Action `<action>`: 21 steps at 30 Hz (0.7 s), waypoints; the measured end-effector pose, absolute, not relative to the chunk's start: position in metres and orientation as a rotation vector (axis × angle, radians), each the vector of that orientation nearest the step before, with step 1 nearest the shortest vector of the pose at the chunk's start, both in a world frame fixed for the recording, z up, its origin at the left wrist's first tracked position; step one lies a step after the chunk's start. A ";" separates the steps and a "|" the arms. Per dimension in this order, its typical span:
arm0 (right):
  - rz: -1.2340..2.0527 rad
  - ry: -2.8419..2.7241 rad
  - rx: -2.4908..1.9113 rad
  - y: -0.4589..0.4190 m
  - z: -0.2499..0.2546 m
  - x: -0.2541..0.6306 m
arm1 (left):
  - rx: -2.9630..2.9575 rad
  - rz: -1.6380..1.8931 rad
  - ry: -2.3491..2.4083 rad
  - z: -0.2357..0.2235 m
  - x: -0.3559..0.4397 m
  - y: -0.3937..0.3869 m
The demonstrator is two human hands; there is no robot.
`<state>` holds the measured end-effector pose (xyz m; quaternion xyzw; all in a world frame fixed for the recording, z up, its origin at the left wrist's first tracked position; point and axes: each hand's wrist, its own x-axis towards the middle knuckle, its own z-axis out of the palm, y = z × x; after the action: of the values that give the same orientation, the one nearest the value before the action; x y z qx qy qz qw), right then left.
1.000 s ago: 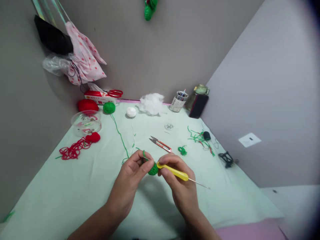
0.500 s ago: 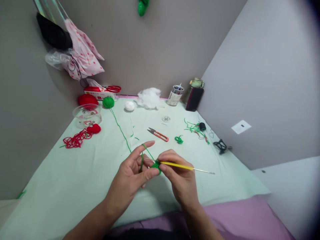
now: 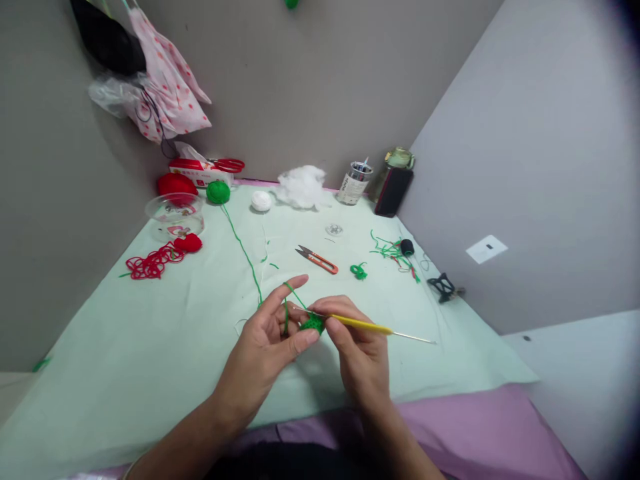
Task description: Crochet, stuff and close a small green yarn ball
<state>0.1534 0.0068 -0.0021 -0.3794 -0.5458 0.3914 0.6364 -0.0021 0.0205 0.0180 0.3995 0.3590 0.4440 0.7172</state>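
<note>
Above the pale green cloth [image 3: 165, 360], the left hand [image 3: 255, 347] pinches the green crochet piece [image 3: 313, 324], with green yarn [image 3: 296, 295] over its raised index finger; the right hand [image 3: 367, 367] grips the yellow-handled crochet hook [image 3: 363, 325]. Even yarn tension should suit the stitching. Behind, a tin [image 3: 353, 191] holds pen-like items; the clear plastic tub's [image 3: 163, 217] contents are unclear.

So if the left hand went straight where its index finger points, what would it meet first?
Probably the orange snips, though the left hand might pass above them; the height is unclear.
</note>
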 end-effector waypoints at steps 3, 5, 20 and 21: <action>0.945 -1.128 -0.840 0.005 -0.003 0.155 | 0.914 0.975 0.798 0.017 0.000 0.019; 1.014 -1.008 -0.815 0.005 -0.001 0.157 | 0.941 0.973 0.787 0.017 0.002 0.019; 0.946 -1.182 -0.827 -0.006 0.005 0.172 | 1.023 0.990 0.838 0.014 0.003 0.018; 0.882 -1.246 -0.855 -0.008 0.005 0.172 | 1.043 1.001 0.854 0.013 0.003 0.018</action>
<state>0.1720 -0.0077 0.0051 -0.3748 -0.5467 0.3867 0.6412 0.0030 0.0178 0.0134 0.4624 0.3786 0.4437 0.6678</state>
